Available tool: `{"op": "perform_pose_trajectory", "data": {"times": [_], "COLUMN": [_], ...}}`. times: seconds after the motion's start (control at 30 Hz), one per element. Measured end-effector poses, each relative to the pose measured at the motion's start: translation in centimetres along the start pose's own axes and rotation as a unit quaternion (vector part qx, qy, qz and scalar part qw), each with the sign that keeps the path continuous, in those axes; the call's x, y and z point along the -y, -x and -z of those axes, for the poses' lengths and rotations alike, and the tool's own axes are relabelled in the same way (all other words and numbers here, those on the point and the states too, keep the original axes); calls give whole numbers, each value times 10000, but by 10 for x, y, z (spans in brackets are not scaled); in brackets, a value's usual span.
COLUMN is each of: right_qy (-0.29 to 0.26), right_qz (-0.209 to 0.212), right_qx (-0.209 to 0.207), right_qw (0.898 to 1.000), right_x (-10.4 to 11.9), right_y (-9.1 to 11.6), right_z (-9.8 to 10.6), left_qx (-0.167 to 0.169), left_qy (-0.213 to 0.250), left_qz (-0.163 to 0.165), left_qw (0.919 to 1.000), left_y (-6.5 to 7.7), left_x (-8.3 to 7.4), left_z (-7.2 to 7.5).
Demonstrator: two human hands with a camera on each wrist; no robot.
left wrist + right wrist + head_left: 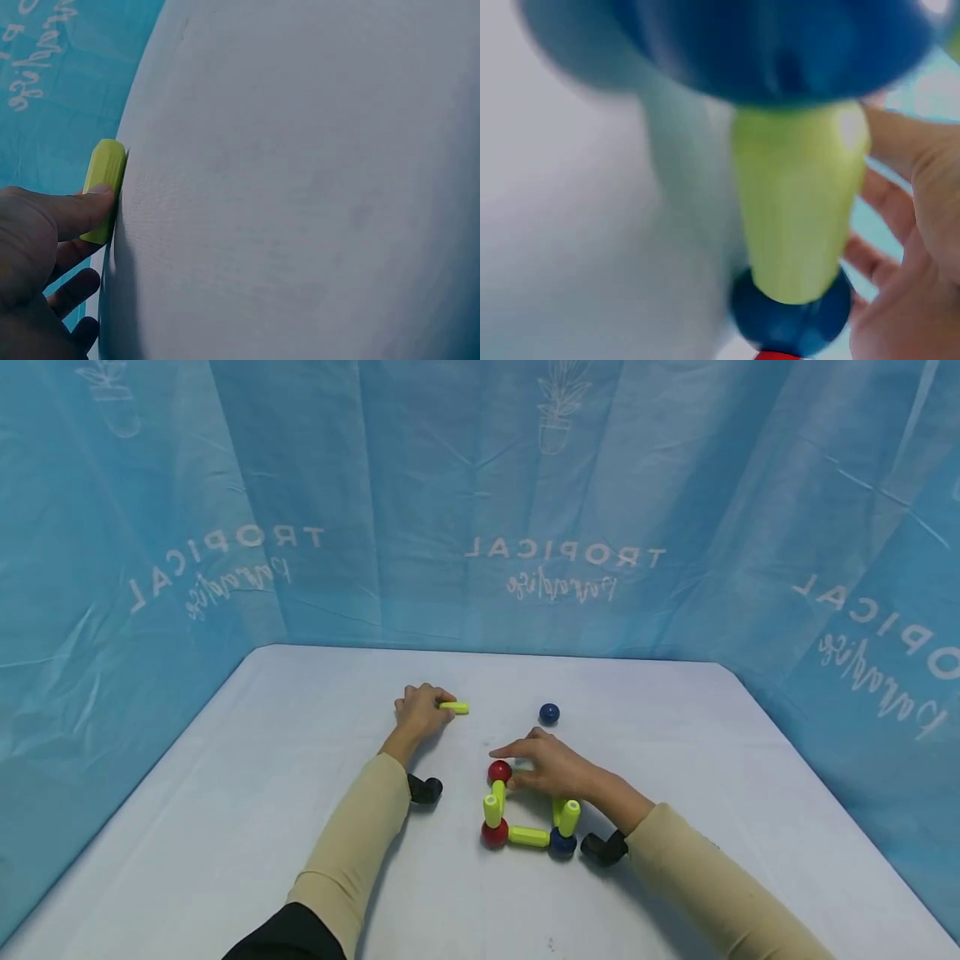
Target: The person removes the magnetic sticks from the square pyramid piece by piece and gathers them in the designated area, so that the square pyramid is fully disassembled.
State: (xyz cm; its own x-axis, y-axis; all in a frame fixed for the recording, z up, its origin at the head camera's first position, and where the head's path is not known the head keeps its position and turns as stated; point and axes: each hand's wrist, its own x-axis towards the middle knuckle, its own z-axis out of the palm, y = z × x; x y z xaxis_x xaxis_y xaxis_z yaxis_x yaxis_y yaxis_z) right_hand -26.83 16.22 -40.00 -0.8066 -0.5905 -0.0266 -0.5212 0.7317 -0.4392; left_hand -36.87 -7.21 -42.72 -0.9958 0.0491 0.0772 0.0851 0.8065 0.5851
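Observation:
My left hand (423, 710) pinches a yellow-green rod (103, 180) between thumb and fingers, toward the back of the table. My right hand (558, 768) reaches over a frame of balls and rods, its index finger extended just behind the back red ball (499, 771) and its thumb close to that ball's right side. Whether they touch it is unclear. At the front, a red ball (495, 835) and a blue ball (562, 843) are joined by a rod (528, 837), and each bears an upright rod. Another blue ball (791, 311) appears in the right wrist view, hidden from the head view.
A loose blue ball (549, 714) lies on the white table (300, 827), behind my right hand. Blue printed sheeting (450, 485) hangs around the back and sides. Black wrist-camera mounts (603, 849) stick out from both wrists, the right one close to the frame.

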Motion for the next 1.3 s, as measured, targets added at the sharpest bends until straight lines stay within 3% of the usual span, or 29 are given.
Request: {"op": "perform_pose_trajectory", "data": {"times": [0.13,0.27,0.5,0.67,0.8,1.0,1.13,1.3], "right_qy": [450,976,2144,2549,2314,1466,798,273], "right_qz": [894,1134,511,-132,-463,-795,-1044,-1146], "right_qx": [272,349,198,275,100,-655,-1160,-1417], "right_qw": [9946,9881,9752,9665,9717,9838,9845,9829], "right_x": [3,9,18,18,12,0,-7,-11], "right_y": [-2,-2,4,13,21,30,34,35], "right_z": [5,8,20,25,22,6,-7,-12], "left_qx": [-16,5,18,-14,-29,-22,-70,-80], "left_qy": [-59,-80,-149,-181,-203,-226,-250,-245], "left_qz": [-32,-68,-133,-109,-87,-113,-147,-122], "left_qw": [10000,9999,9998,9998,9998,9997,9996,9996], "left_y": [1,2,5,4,4,4,5,4], "left_x": [0,-1,-1,-1,-1,-2,-2,-2], "left_z": [1,1,2,1,1,1,0,0]}}
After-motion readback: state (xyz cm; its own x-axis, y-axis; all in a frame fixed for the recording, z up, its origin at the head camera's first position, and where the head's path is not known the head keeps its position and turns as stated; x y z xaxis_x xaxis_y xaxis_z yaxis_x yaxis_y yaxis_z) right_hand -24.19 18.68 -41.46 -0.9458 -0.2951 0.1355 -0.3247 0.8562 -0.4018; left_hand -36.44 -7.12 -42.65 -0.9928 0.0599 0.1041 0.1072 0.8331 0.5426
